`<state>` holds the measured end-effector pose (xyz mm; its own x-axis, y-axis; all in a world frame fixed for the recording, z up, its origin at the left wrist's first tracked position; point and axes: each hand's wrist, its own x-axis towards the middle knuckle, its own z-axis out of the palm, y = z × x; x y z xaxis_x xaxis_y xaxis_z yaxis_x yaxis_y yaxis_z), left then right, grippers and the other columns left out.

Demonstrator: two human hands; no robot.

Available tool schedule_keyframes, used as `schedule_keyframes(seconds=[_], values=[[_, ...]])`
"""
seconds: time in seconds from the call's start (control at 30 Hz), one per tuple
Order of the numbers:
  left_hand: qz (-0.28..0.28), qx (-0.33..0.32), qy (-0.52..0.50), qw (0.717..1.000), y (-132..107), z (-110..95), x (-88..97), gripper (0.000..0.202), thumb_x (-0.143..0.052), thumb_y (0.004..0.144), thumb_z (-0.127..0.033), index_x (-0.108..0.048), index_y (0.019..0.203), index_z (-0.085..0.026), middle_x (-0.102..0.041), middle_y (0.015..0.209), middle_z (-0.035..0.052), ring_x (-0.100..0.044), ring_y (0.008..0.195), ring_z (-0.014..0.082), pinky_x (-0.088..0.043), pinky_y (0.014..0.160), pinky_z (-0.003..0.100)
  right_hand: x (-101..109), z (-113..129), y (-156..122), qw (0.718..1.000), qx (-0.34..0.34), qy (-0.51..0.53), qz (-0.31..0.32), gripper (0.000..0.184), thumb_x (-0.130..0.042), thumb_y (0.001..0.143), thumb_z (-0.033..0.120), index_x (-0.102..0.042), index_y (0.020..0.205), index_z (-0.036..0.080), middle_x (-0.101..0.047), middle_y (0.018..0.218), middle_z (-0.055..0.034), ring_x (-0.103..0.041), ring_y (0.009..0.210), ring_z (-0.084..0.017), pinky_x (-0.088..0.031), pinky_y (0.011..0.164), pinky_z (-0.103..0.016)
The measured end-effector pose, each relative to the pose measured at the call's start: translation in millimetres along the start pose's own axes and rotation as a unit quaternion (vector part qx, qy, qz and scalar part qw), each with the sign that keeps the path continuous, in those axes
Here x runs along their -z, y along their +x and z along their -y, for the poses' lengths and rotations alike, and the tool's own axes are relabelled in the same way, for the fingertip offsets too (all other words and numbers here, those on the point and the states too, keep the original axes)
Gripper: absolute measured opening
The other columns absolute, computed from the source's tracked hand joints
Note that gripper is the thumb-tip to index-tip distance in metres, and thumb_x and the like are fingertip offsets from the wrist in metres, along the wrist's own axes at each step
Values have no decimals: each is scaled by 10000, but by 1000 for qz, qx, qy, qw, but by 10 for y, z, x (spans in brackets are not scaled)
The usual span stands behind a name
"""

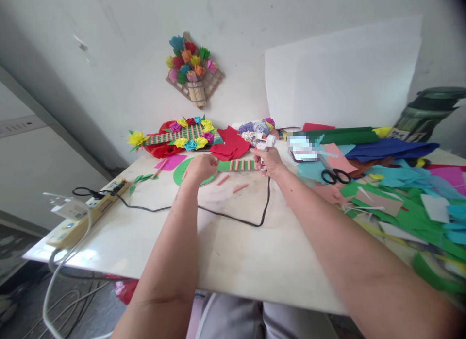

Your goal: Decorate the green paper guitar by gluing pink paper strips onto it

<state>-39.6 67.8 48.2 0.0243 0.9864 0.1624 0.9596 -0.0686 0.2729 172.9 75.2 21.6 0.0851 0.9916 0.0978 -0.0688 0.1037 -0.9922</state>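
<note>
Straight ahead of the seated person, near noon on the bench (233, 263), lies a green guitar-shaped cutout (224, 166), its neck toward 3 o'clock, pink strips (237, 165) set across it. It looks light, flat and fairly stiff, like card; I would take it by the rim of its rounded body, since the narrow neck could bend and the strips might lift.

The left hand (204, 168) is curled over the body, hiding part of it; whether its fingers pinch anything I cannot tell. The right hand (268, 163) is wrapped round a white glue gun (267, 141) by the neck's end; its tip is probably hot.

The gun's black cord (218, 214) loops past 6 o'clock to a power strip (98, 205) toward 8, and could snag. Loose pink pieces (240, 187) lie at 4 to 5, scissors (335, 175) at 3, red paper (233, 144) at 1, a flowered guitar (178, 135) at 11.
</note>
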Motion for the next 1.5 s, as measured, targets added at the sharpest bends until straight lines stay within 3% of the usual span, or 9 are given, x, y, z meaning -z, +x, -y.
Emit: schedule_keyframes(seconds=[0.13, 0.27, 0.53, 0.87, 1.0, 1.17, 1.37, 1.5], values=[[-22, 18, -27, 999, -33, 10, 72, 231, -548, 651, -253, -685, 826, -186, -670, 737, 46, -604, 715, 176, -442, 647, 246, -3, 36, -27, 1000, -10, -10, 3, 276, -626, 624, 364, -465, 520, 165, -443, 375, 45, -358, 284, -57, -213, 265, -173], [11, 16, -42, 999, -44, 10, 65, 207, -559, 645, -263, -686, 775, -163, -653, 652, 50, -590, 650, 165, -435, 602, 234, -4, 12, -5, 1000, 4, -3, 2, 267, -625, 624, 358, -467, 522, 168, -440, 364, 45, -355, 280, -58, -209, 264, -178], [57, 18, -9, 998, -6, -6, -8, 207, -597, 592, -272, -696, 759, -201, -671, 780, 42, -582, 727, 187, -413, 588, 244, -2, -33, 29, 1000, 17, 4, 6, 293, -633, 613, 364, -464, 485, 161, -439, 362, 39, -350, 277, -54, -209, 271, -182], [39, -33, 9, 999, -58, -100, -61, 180, -566, 631, -266, -702, 743, -227, -676, 790, 28, -586, 716, 173, -385, 571, 234, -3, -19, 14, 1000, 6, -1, 6, 285, -632, 613, 370, -474, 502, 160, -444, 372, 42, -341, 277, -50, -214, 270, -179], [97, -101, -39, 989, -110, -261, -80, 205, -566, 645, -289, -705, 772, -206, -655, 672, 18, -561, 617, 143, -359, 523, 226, 0, -24, 6, 1000, -10, -22, 6, 310, -631, 608, 418, -492, 500, 163, -419, 348, 43, -349, 279, -66, -216, 257, -183], [170, -164, -60, 970, -126, -379, -157, 248, -639, 593, -392, -690, 739, -197, -661, 723, 24, -556, 648, 143, -354, 532, 222, -1, -47, 22, 1000, 6, -12, 4, 292, -634, 606, 401, -492, 508, 166, -440, 357, 38, -359, 282, -67, -221, 258, -179], [189, -155, 25, 969, -145, -438, -216, 245, -656, 558, -419, -674, 699, -219, -659, 720, 20, -561, 661, 164, -349, 544, 237, -8, -14, -13, 1000, -8, -30, 7, 311, -619, 622, 414, -490, 489, 164, -401, 305, 38, -342, 271, -70, -229, 262, -180], [205, -151, -28, 967, -133, -424, -222, 182, -648, 568, -347, -672, 662, -192, -646, 676, 29, -557, 633, 163, -362, 537, 247, -10, -9, -19, 1000, -3, -23, 10, 310, -621, 621, 408, -481, 485, 167, -405, 314, 38, -337, 272, -68, -213, 256, -180]])
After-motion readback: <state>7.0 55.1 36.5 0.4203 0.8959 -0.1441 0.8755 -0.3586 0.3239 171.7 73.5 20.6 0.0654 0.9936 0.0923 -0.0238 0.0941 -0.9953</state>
